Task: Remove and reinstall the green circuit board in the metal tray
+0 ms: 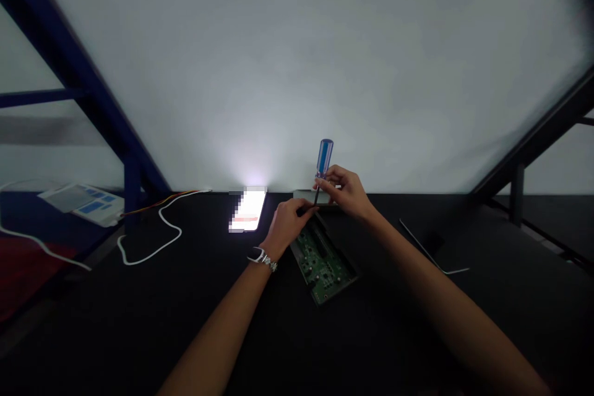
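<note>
A screwdriver with a blue and clear handle (325,158) stands nearly upright, tip down, at the far end of a green circuit board (327,269). The fingers of my right hand (346,189) are wrapped round it just below the handle. My left hand (288,223) is closed near the screwdriver's tip, its fingertips pinched at the board's far end; what they hold there is too small to make out. The board lies slanted in a dark frame on the black table. Behind both hands is a pale flat piece (301,194), partly hidden.
A bright-screened phone (249,209) lies left of my hands. A white cable (162,247) curls farther left, near a white and blue packet (90,203). A thin metal rod (420,244) lies at the right. Behind the black table (139,322) rises a pale wall.
</note>
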The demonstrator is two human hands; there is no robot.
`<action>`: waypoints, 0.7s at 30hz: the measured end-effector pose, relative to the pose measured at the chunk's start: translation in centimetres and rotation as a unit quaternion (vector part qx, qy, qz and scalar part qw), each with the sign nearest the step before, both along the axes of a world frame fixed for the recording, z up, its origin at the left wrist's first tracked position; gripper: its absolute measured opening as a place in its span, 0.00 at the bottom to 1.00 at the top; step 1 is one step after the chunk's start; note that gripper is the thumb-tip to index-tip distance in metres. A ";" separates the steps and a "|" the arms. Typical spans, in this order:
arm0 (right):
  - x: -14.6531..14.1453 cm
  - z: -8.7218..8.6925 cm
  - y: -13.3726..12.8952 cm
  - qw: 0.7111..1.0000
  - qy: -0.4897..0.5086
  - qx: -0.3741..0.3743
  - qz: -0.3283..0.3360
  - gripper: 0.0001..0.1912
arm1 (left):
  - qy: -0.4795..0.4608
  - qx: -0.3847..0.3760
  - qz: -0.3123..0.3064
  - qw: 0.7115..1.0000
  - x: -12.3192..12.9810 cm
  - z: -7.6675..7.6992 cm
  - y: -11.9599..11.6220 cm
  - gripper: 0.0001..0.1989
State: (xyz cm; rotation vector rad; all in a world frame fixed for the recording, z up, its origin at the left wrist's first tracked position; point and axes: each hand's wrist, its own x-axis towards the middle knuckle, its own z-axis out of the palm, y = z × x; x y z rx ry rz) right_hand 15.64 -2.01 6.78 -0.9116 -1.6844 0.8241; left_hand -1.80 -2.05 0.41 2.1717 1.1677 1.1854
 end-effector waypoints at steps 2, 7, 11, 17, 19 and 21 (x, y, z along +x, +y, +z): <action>-0.2 0.0 0.1 1.000 0.007 -0.006 0.000 0.17 | 0.067 0.022 0.021 0.997 -0.9 0.5 -0.2 0.10; -0.4 -0.1 0.0 0.999 -0.015 0.026 -0.035 0.16 | 0.240 0.013 0.080 0.967 -2.3 1.2 -0.4 0.11; -0.5 0.1 -0.4 0.991 -0.066 0.076 -0.088 0.14 | 0.277 0.008 0.098 0.956 -2.1 0.8 -0.5 0.08; -1.1 0.0 -0.7 0.973 -0.086 0.089 -0.194 0.16 | 0.279 -0.013 0.136 0.951 -1.6 0.8 -0.9 0.09; -1.5 -0.1 -0.8 0.964 -0.094 0.095 -0.229 0.16 | 0.278 -0.021 0.147 0.949 -1.6 0.9 -1.1 0.09; -1.8 -0.2 -1.0 0.957 -0.102 0.106 -0.250 0.16 | 0.276 -0.022 0.154 0.949 -1.6 1.0 -1.2 0.09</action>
